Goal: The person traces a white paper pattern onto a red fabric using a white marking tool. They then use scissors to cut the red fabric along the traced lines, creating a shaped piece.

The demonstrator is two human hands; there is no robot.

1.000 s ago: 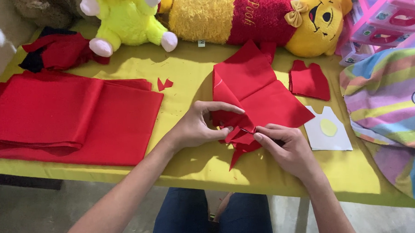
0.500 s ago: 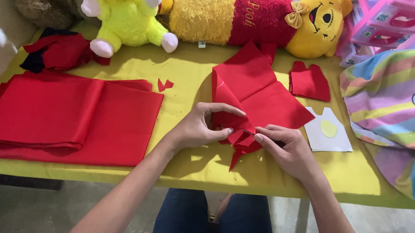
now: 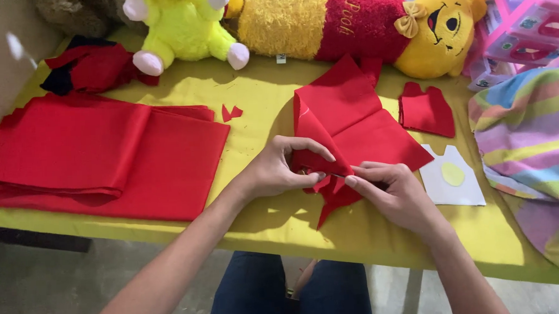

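the left hand [image 3: 274, 172] and right hand [image 3: 395, 193] both pinch the thin, limp red felt piece [image 3: 352, 120] at its near edge on the yellow table [image 3: 259, 108]; it looks light and floppy, best gripped close to the worked edge.

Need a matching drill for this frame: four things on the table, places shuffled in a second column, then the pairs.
Things:
1. folded red cloth stack
2. white paper pattern
3. lime plush toy
4. small red cut piece

Places:
A. far edge of the table, left of the long yellow and red plush
B. near the right hand, on its right
C. left part of the table
D. just beyond the white pattern, right of the red felt that the left hand pinches

Pairs: 1-C, 2-B, 3-A, 4-D
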